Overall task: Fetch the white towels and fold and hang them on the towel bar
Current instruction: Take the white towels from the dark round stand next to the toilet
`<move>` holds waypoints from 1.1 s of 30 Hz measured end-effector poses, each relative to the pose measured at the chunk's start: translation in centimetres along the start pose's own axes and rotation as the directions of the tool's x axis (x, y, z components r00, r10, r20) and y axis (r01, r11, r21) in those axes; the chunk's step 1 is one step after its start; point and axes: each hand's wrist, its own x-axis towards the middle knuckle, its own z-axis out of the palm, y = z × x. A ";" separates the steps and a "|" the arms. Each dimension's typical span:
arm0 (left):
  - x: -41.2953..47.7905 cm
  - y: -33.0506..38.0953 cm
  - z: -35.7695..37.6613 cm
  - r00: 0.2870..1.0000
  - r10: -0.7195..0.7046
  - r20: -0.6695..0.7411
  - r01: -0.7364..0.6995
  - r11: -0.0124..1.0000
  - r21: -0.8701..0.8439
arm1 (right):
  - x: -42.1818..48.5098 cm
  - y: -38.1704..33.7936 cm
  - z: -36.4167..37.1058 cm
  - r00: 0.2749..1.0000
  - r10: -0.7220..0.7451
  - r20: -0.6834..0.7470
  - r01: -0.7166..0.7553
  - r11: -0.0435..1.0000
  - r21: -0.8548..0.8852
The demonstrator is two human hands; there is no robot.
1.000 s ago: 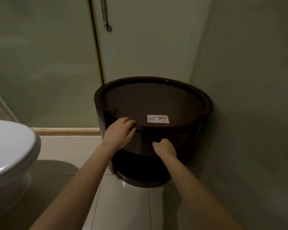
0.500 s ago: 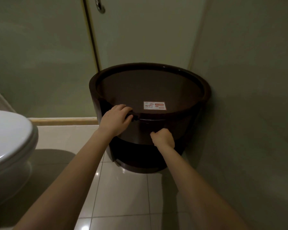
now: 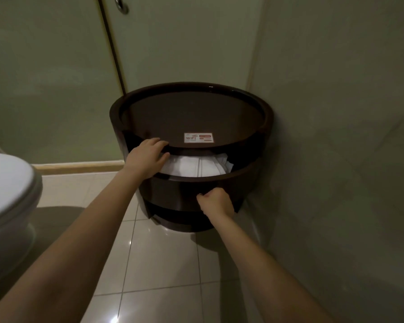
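We are at the fetching step: our right hand (image 3: pixel 216 202) is fisted on the drawer front (image 3: pixel 184 190) of the round cabinet (image 3: pixel 265 117); our left hand (image 3: pixel 147 157) rests open-fingered at the gap. The white towels (image 3: pixel 196 167) lie inside, so next we reach in and lift them out.

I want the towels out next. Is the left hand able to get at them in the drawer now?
Probably yes: the drawer is pulled open, the white towels lie uncovered, and the left hand rests at the gap beside them.

Dim tiled floor (image 3: pixel 163 264) (glossy), toilet (image 3: pixel 7 194)
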 end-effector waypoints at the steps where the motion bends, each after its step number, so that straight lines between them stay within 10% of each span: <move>1: -0.1 0.0 0.0 1.000 0.001 -0.002 -0.001 1.000 -0.003 | -0.5 0.3 0.0 1.000 -0.007 0.001 0.007 1.000 0.002; 19: -0.8 0.0 0.5 1.000 0.001 -0.026 -0.001 1.000 -0.023 | -5.1 2.8 -1.0 0.995 -0.094 0.045 0.096 0.994 -0.052; 26: -1.2 0.3 0.3 0.998 -0.037 -0.042 0.034 0.997 -0.068 | -3.8 -1.3 -6.3 0.900 0.083 0.427 0.045 0.959 -0.281; 30: -2.1 0.6 0.4 0.983 -0.047 -0.178 0.020 0.989 -0.149 | -0.7 -5.7 -9.5 0.942 0.029 0.334 0.016 0.991 -0.130; 33: -2.2 0.9 0.9 0.989 -0.144 -0.023 0.137 0.971 -0.194 | 2.3 -7.1 -9.8 0.979 -0.051 0.196 0.053 0.999 -0.006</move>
